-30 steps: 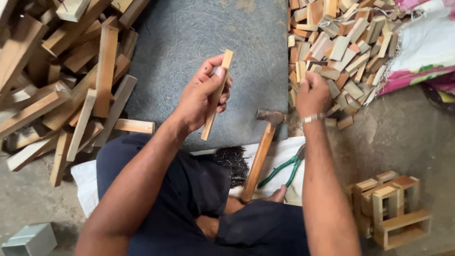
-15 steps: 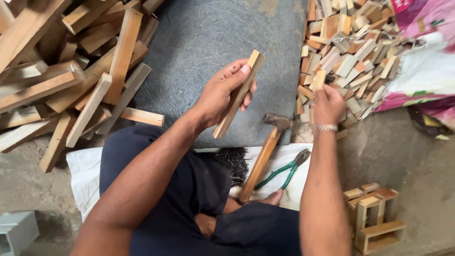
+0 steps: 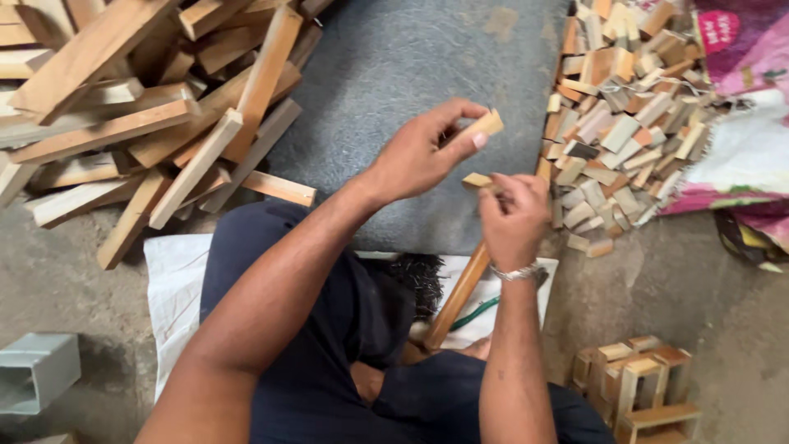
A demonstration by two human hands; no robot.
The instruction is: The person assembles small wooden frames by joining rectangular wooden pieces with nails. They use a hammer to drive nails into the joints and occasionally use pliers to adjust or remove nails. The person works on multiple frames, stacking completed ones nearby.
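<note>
My left hand [image 3: 419, 156] grips a short wooden strip [image 3: 483, 127], of which only the upper end shows past my fingers, above a grey stone slab [image 3: 394, 74]. My right hand [image 3: 514, 218] holds a small wooden block [image 3: 477, 182] just below that strip's end, close to my left fingers. A wooden-handled hammer [image 3: 456, 296] lies under my right wrist, its head hidden behind my hand. Green-handled pliers [image 3: 475, 314] lie beside it on a white sack [image 3: 177, 284].
A heap of long wooden offcuts [image 3: 148, 115] lies at the left. A pile of small wooden blocks [image 3: 625, 123] sits at the right beside a pink and white sack [image 3: 740, 123]. Small assembled wooden frames [image 3: 645, 386] stand at lower right. A grey box [image 3: 37, 370] is at lower left.
My right hand came back from the pile of blocks with a small block and now meets my left hand. My left hand turned the strip so less of it shows.
</note>
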